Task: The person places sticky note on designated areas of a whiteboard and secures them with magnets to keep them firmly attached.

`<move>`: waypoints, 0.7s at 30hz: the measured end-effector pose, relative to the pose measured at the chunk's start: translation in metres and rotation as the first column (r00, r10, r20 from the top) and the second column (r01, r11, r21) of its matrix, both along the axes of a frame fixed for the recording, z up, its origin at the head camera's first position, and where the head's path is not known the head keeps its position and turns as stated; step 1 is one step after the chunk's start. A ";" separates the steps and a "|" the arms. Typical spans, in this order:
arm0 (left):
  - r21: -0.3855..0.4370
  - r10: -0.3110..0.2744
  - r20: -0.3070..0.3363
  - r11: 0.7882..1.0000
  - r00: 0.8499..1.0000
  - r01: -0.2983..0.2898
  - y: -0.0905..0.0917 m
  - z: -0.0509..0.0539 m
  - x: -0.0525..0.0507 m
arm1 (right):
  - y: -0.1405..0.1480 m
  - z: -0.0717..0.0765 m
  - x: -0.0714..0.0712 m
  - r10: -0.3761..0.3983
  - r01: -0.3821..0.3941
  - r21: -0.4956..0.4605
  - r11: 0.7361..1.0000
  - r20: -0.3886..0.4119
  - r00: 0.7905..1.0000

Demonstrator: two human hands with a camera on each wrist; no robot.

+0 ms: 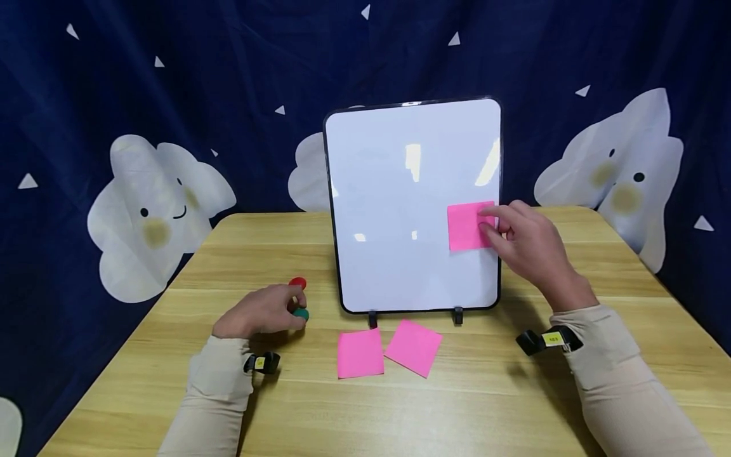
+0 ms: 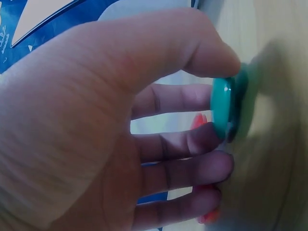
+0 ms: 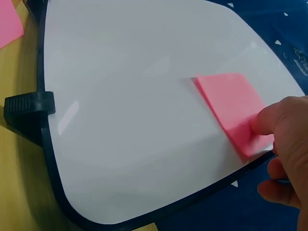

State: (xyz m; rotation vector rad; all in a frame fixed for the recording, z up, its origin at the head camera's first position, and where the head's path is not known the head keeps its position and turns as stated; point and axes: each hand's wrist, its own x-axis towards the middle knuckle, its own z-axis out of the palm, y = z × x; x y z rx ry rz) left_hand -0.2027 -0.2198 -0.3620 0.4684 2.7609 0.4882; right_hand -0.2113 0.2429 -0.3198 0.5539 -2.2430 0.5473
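Pink note (image 1: 464,227): at the right side of the whiteboard (image 1: 394,197), partly hidden by fingers; whether fully flat, unclear.
Right hand (image 1: 528,244): pinching that note, cut off in its wrist view.
Left hand (image 1: 259,312): pinching the green disc (image 2: 221,106).
Red disc (image 1: 297,282): partly covered by left fingers.

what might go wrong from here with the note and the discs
The pink note might slip if the right hand lets go, as nothing visible fastens it to the whiteboard.

The left hand pinches the green disc with the red disc close to its fingers, so it could knock the red one.

Pressing near the board's right edge could perhaps twist or tip it, since it stands on small black feet.
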 end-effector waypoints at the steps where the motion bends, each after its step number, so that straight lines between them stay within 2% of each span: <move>1: 0.004 -0.003 -0.003 1.000 1.000 0.003 0.000 0.000 0.000 | 0.000 -0.001 -0.001 -0.001 0.001 -0.005 1.000 -0.012 1.000; 7: 0.057 -0.051 -0.065 0.997 0.997 0.055 -0.001 -0.003 -0.005 | 0.001 -0.004 -0.003 -0.011 0.009 -0.049 0.999 -0.037 0.999; 13: 0.092 -0.113 -0.153 0.988 0.982 0.128 -0.002 -0.003 -0.007 | 0.001 -0.006 -0.003 -0.020 0.018 -0.077 0.997 -0.023 1.000; 21: 0.105 -0.100 -0.246 0.986 0.964 0.129 0.000 -0.005 -0.007 | 0.002 -0.012 -0.008 -0.016 0.007 -0.102 0.995 -0.080 0.997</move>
